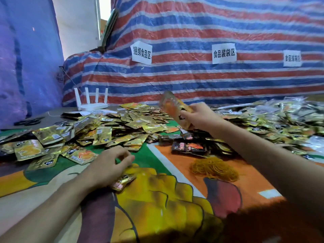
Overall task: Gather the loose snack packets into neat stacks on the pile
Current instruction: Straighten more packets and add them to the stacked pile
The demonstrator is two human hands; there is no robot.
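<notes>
The gathered stack (long axis tilted, upper end away from the person) is gripped by the right hand, raised above the pile just ahead. The left hand, fingers loosely curled, rests on one loose packet near the pile's front edge. Bare cloth lies nearer the person.

We count 3 signs on the tarp | 1 router, 4 antennas | 1 rubber-band heap | snack packets uncountable
</notes>
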